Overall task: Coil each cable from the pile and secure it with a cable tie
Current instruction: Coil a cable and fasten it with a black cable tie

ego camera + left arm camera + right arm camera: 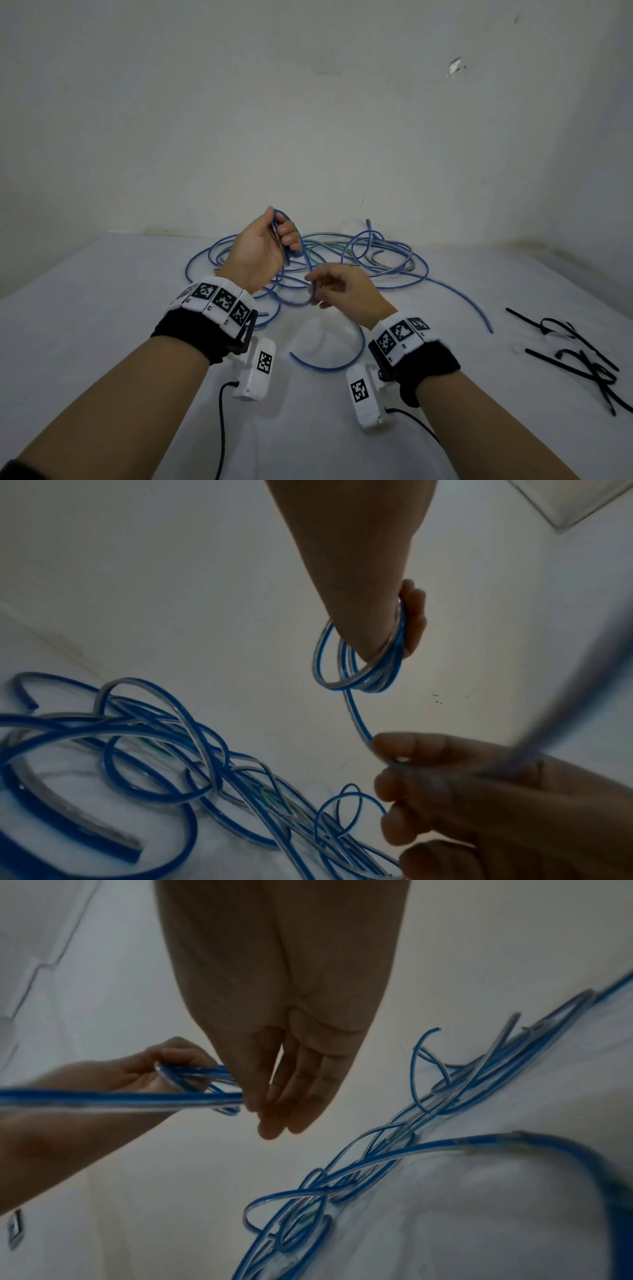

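Item, blue cable [310,270]: my left hand [263,246] grips its few small loops above the table's [102,308] pile [370,253], right hand [337,286] pinching the feed; I'd match loop size, untwisted.

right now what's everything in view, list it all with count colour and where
small coil of blue-and-clear flat cable: one, blue with a clear stripe, looped in the left hand above the table
loose pile of blue-and-clear cable: count unclear as the strands tangle, blue with a hint of green inside, far middle of the table, one tail trailing to the right
black cable ties: several, black, lying crossed at the table's right edge
white cloth-covered table: one, white, under everything
white wall: one, off-white with marks, behind the table
wrist bands with black-and-white square markers: two, on both wrists, each with a white camera unit
left hand: grips the coil
right hand: pinches the strand that leads to the coil
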The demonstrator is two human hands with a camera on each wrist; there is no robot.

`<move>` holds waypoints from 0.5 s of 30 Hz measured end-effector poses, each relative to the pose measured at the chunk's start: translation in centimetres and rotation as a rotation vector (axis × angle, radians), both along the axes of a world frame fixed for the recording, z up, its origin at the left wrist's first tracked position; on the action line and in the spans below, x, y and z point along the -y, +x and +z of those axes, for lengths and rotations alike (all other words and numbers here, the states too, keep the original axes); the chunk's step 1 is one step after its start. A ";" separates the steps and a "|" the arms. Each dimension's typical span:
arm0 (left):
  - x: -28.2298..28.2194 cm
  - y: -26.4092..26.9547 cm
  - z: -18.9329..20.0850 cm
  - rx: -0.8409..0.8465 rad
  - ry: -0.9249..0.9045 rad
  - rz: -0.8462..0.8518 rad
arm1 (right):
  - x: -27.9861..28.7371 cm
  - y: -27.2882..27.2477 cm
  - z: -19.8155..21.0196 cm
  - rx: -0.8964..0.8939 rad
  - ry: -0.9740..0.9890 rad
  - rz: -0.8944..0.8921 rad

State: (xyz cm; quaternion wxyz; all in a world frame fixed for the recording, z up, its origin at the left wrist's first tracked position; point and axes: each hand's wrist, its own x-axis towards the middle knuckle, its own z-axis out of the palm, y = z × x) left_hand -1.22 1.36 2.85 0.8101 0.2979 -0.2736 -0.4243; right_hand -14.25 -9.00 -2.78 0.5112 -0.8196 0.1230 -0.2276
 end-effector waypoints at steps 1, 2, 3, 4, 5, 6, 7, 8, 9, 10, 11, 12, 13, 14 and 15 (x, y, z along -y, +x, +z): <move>0.2 0.1 -0.2 -0.019 -0.006 0.009 | -0.2 -0.1 0.1 0.020 -0.015 -0.002; 0.3 0.1 -0.4 -0.029 -0.008 0.021 | -0.5 -0.2 0.1 0.049 -0.046 -0.011; 0.4 0.2 -0.7 -0.029 -0.009 0.037 | -0.7 -0.2 0.3 0.081 -0.095 -0.026; 0.5 0.1 -0.9 -0.021 -0.009 0.053 | -0.9 -0.2 0.4 0.109 -0.138 -0.044; 0.5 0.1 -1.1 -0.007 -0.005 0.071 | -1.2 -0.2 0.6 0.146 -0.148 -0.058; 0.5 0.0 -1.3 0.008 0.006 0.095 | -1.4 -0.3 0.7 0.187 -0.133 -0.074; 0.6 -0.1 -1.4 0.023 0.023 0.125 | -1.6 -0.2 0.7 0.231 -0.115 -0.088; 0.7 -0.3 -1.5 0.036 0.045 0.161 | -1.7 -0.2 0.8 0.272 -0.103 -0.101; 0.7 -0.5 -1.5 0.045 0.064 0.191 | -1.7 -0.2 0.8 0.303 -0.093 -0.109; 0.8 -0.7 -1.5 0.046 0.075 0.210 | -1.7 -0.1 0.8 0.324 -0.077 -0.111; 0.8 -0.9 -1.4 0.041 0.078 0.221 | -1.8 -0.1 0.9 0.333 -0.049 -0.109; 0.8 -1.2 -1.3 0.044 0.079 0.222 | -1.9 0.0 1.1 0.332 -0.021 -0.106; 0.8 -1.3 -1.4 0.060 0.085 0.218 | -2.0 0.0 1.3 0.327 0.004 -0.102; 0.7 -1.6 -1.4 0.096 0.102 0.208 | -2.1 0.0 1.5 0.322 0.023 -0.102; 0.8 -1.8 -1.6 0.151 0.133 0.200 | -2.2 0.0 1.7 0.320 0.036 -0.100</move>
